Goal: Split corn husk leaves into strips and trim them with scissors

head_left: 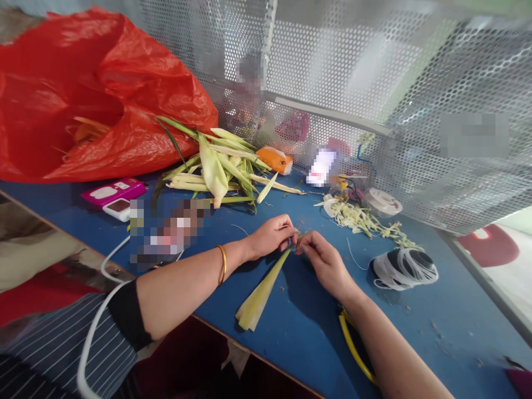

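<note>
My left hand [272, 235], with a gold bangle on its wrist, is closed in a pinch at the narrow tip of a pale yellow-green leaf [261, 299]. My right hand [322, 255] pinches at the same tip from the other side, its fingertips close to the left ones. From there the leaf widens like a fan toward me, just above or on the blue table. Small bits at the fingertips are too fine to make out. A spool of white thread [405, 269] lies right of my right hand, with loose thread between.
Pale leaves [224, 166] are heaped beyond my hands, beside a red plastic bag [158, 94]. A string of small pale blossoms [361, 219] and a tape roll [382, 202] lie far right. Nearer are a purple box [114, 191], a white cable [85, 354] and yellow-handled scissors [353, 346]. Perforated metal [332, 66] borders the table.
</note>
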